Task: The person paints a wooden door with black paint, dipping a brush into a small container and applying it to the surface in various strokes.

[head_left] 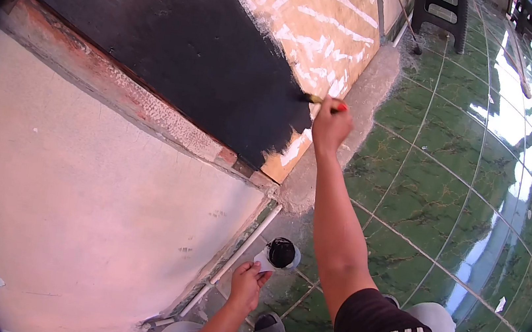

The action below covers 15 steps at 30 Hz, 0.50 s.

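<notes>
My right hand [332, 126] is closed round the handle of a paintbrush [316, 99], its dark bristles at the edge of the black paint on a wooden panel [188, 43]. Black covers most of the panel's left part, while the right part [314, 19] shows bare tan wood with white streaks. Lower down, my left hand [248, 286] grips the pale edge of a small cup of black paint [281, 253], held over the floor close to the wall.
A pinkish wall [97, 192] with a worn brick ledge [147, 102] runs along the left. A white pipe [235, 252] follows its foot. Glossy green tiles [423, 185] cover the floor on the right. A dark plastic stool [440, 15] stands at the top, near a thin stick [407, 17].
</notes>
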Each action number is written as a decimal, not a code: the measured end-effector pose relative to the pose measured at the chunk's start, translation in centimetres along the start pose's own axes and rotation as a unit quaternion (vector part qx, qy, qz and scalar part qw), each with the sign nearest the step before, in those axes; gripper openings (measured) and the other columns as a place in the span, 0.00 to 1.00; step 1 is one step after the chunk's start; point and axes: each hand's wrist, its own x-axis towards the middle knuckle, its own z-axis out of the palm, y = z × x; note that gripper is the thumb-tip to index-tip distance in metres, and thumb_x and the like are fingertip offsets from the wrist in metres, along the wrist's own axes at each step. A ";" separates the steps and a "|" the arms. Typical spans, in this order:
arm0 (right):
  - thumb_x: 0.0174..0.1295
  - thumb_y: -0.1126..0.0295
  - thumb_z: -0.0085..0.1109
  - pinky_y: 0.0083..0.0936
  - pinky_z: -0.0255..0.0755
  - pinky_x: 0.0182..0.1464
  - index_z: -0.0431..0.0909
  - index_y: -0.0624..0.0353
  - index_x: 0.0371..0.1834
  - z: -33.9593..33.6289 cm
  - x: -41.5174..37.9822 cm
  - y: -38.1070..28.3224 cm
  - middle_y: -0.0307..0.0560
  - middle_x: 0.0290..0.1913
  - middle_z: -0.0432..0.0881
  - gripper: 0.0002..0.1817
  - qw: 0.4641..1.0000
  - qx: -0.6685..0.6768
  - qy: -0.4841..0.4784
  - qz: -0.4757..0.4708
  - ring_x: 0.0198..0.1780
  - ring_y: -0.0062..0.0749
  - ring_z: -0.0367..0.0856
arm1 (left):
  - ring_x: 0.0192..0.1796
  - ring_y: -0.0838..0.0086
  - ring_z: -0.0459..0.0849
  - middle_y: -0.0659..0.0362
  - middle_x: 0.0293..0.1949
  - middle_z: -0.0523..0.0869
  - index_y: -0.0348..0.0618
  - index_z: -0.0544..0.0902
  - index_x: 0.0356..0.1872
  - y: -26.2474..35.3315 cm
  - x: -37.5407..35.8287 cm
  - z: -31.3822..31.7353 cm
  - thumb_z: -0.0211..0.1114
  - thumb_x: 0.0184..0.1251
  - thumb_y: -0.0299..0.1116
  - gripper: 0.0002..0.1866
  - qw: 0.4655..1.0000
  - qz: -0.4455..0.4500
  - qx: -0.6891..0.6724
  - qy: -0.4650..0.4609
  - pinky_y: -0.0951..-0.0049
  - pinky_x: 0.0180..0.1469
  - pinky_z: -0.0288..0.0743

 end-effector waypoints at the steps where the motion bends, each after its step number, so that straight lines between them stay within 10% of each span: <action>1: 0.66 0.63 0.63 0.36 0.77 0.36 0.87 0.65 0.32 0.2 -0.4 -2.9 0.55 0.26 0.87 0.14 0.999 0.012 -0.014 -0.046 0.29 0.44 0.88 | 0.45 0.65 0.87 0.51 0.45 0.84 0.33 0.76 0.47 0.0 -0.1 -0.1 0.58 0.79 0.29 0.08 1.000 0.000 0.003 -0.003 0.67 0.52 0.86; 4: 0.66 0.64 0.63 0.33 0.76 0.36 0.85 0.64 0.29 2.8 -0.5 -9.6 0.55 0.24 0.85 0.14 0.985 0.098 -0.027 -0.138 0.27 0.42 0.85 | 0.45 0.66 0.87 0.51 0.45 0.84 0.33 0.76 0.47 0.2 -0.4 0.1 0.58 0.78 0.29 0.08 1.000 0.005 0.012 0.005 0.67 0.52 0.86; 9: 0.68 0.67 0.64 0.26 0.79 0.37 0.84 0.70 0.33 2.0 0.9 -14.5 0.48 0.27 0.87 0.14 0.906 0.413 -0.086 0.026 0.29 0.29 0.85 | 0.45 0.66 0.87 0.51 0.45 0.84 0.33 0.76 0.47 0.1 -0.4 0.0 0.58 0.79 0.29 0.08 1.000 0.001 0.022 0.012 0.67 0.51 0.85; 15: 0.68 0.67 0.65 0.27 0.80 0.37 0.84 0.71 0.37 2.9 -0.4 -0.3 0.49 0.30 0.88 0.13 0.904 0.382 -0.063 0.179 0.32 0.30 0.87 | 0.45 0.66 0.86 0.51 0.45 0.84 0.34 0.77 0.46 0.0 -0.8 0.8 0.58 0.79 0.30 0.08 1.000 -0.005 0.009 0.002 0.66 0.53 0.85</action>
